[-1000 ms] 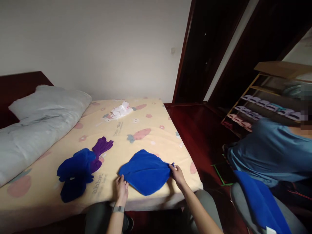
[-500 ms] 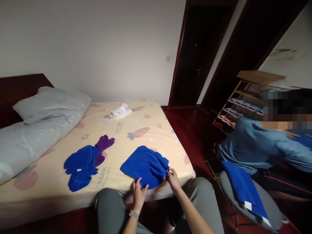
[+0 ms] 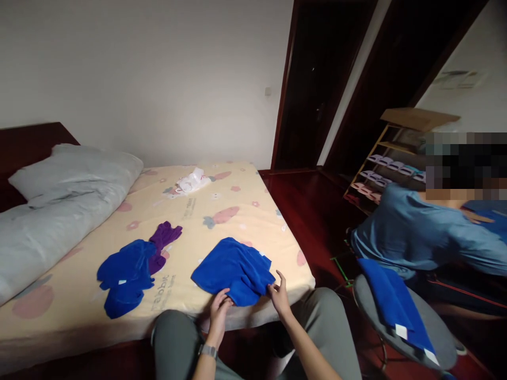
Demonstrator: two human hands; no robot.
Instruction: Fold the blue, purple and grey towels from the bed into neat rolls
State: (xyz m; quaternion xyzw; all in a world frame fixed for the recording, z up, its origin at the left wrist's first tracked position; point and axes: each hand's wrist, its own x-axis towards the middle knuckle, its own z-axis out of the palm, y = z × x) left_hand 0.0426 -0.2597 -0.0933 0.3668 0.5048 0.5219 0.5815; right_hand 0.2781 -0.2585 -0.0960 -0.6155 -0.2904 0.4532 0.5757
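Both forearms come up from the bottom edge, elbows out of frame, reaching forward between the knees. Left hand (image 3: 220, 307) at the near edge of the blue cloth (image 3: 233, 270), fingers bent, thumb on top; watch (image 3: 208, 350) on that wrist. Right hand (image 3: 279, 296) at the cloth's right corner, one finger raised clear of the fabric, thumb side touching the edge. Can't tell on either hand whether the fingers are clamped on the cloth or just resting against it; the undersides are hidden.

Cloth sits on the near edge of the bed (image 3: 247, 184), creased, right of a second blue cloth (image 3: 127, 269) that lies bunched against a purple cloth (image 3: 165, 235).

Hard to make out: far door is nearly black. Co-worker in a blue shirt (image 3: 400, 227) has the head pixelated, right arm cut off by the frame, and blocks part of the shoe rack (image 3: 366, 174).
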